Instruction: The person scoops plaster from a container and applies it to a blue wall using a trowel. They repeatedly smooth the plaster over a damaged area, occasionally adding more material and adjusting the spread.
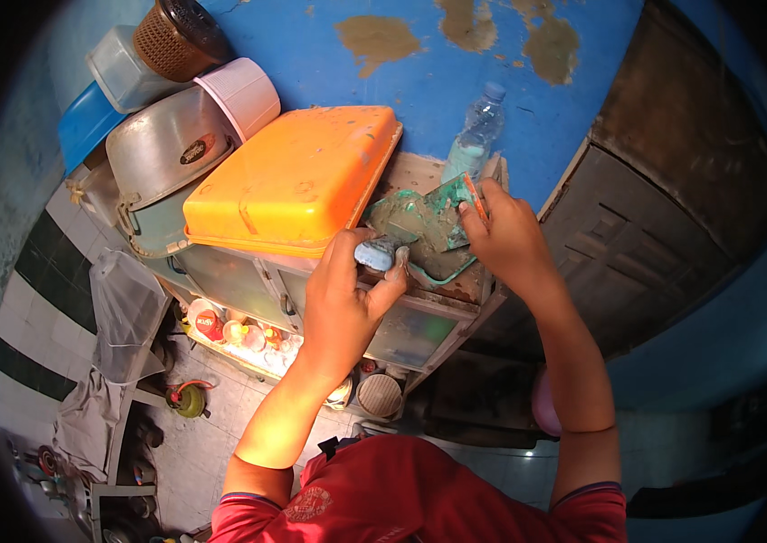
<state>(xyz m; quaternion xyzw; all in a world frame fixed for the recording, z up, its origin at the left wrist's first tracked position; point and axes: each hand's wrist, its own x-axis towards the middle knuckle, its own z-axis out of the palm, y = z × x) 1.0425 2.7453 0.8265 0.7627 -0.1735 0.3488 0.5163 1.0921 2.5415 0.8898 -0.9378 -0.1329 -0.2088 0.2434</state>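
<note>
My left hand (pixel 336 294) is closed on a small rounded, bluish-grey block (pixel 376 255), pinched between thumb and fingers; its exact kind is unclear. My right hand (pixel 512 237) grips a flat, grimy green-and-grey piece (pixel 448 214) by its orange-red edge, tilted upward. Both hands are above the cabinet top, with the block and the flat piece apart. Under them lies a shallow, dirty tray with a green rim (pixel 445 279), its inside smeared grey-brown and partly hidden by my hands and the flat piece.
An upturned orange tub (pixel 297 176) sits left of the tray on the cabinet (pixel 412 337). Behind the tray stands a plastic bottle (pixel 481 131), against the blue wall. Metal pots (pixel 166 145) and a pink bucket (pixel 243 98) are piled at left. A dark door (pixel 628 235) is at right.
</note>
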